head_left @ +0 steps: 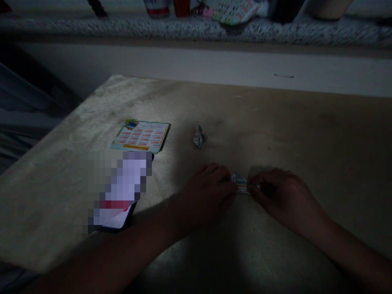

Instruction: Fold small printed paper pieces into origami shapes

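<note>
Orange and blue print marked the white folded paper (241,187); a green-edged card (141,136) bore red rows; the bench (275,130) was beige, the ledge (122,28) speckled grey.

No word or number can be read with certainty; the print is too small, dim or blurred. A flat card (141,136) carries the most: a grid of short text blocks in rows and columns, some in red, with smaller lines at its upper right and dark characters on a yellow strip along its bottom edge. The phone (130,179) has a lit screen, mostly covered by blurring squares, so nothing on it is legible. A small folded paper (240,183) shows tiny printed lines and an orange band. A second folded paper (200,138) bears faint print. On the ledge, a patterned wrapper (234,11) has green and red marks resembling letters, unreadable.
</note>
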The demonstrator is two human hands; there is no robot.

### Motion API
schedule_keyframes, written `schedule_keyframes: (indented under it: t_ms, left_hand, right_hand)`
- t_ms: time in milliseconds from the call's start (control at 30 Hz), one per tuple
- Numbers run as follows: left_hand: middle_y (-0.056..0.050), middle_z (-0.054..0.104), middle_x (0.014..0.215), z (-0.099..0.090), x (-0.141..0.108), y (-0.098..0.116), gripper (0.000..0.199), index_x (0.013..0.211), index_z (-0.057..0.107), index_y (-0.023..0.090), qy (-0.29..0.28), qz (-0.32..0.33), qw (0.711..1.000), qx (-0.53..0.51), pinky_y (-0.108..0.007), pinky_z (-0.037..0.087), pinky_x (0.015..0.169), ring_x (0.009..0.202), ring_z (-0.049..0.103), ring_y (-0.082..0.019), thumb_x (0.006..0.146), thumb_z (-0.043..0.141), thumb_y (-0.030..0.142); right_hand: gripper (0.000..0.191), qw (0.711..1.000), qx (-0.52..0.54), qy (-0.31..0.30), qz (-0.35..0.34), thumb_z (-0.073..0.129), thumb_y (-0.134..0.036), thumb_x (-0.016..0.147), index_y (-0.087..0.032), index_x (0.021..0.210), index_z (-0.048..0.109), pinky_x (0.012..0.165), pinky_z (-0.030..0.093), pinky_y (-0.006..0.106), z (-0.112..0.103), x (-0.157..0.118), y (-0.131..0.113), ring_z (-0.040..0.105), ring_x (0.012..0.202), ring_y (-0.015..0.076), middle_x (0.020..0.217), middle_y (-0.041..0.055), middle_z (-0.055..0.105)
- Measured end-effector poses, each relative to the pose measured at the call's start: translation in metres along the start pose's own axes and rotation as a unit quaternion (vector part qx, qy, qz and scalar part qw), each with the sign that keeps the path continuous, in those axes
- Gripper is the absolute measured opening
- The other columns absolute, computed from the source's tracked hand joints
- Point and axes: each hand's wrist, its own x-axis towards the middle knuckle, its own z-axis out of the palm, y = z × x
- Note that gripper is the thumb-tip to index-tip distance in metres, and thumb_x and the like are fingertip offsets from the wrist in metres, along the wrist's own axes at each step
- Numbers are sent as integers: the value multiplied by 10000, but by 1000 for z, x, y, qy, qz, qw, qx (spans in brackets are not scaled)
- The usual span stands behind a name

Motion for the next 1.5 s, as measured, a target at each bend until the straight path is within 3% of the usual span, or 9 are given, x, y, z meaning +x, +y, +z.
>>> schedule_keyframes:
  t_ms: [300, 600, 900, 1200, 1500]
  left_hand:
    - [-57, 629, 938, 1, 5, -1, 188, 958, 717, 192, 25, 22, 999, 19, -344, 423, 817, 905, 549, -199, 991, 550, 273]
    - [-59, 626, 944, 5, -1, -3, 140, 964, 685, 179, 38, 62, 993, 94, -337, 420, 771, 859, 537, -196, 979, 551, 214]
    - [-57, 615, 935, 5, 0, -1, 123, 990, 663, 164, 50, 71, 992, 96, -334, 427, 760, 842, 534, -196, 976, 543, 188]
    - [-69, 622, 961, 4, -2, 3, 144, 1052, 645, 137, 24, 82, 986, 145, -351, 444, 756, 835, 537, -204, 984, 524, 175]
    - [-72, 618, 1020, 2, -2, 5, 186, 1126, 636, 151, -9, 57, 990, 126, -387, 459, 831, 917, 552, -224, 996, 506, 187]
  right_hand:
    - [134, 1000, 7, -5, 28, 616, -254, 847, -257, 787, 737, 637, 487, 341, 0, 2, 0, 644, 646, 206, 721, 17, 712]
    - [124, 999, 0, -7, 35, 627, -244, 844, -254, 778, 731, 624, 463, 333, 0, 2, -2, 645, 661, 210, 706, 11, 707]
    - [110, 999, -6, 1, 31, 644, -242, 845, -251, 765, 719, 614, 442, 336, 1, 1, -2, 629, 639, 203, 687, 2, 689]
    - [95, 1000, -4, 7, 25, 657, -231, 838, -254, 770, 721, 626, 447, 342, 2, 2, -1, 638, 657, 209, 690, -2, 694]
    - [94, 1000, 10, -3, 22, 643, -234, 858, -244, 792, 709, 639, 463, 346, 0, 1, 0, 628, 637, 194, 696, -2, 686]
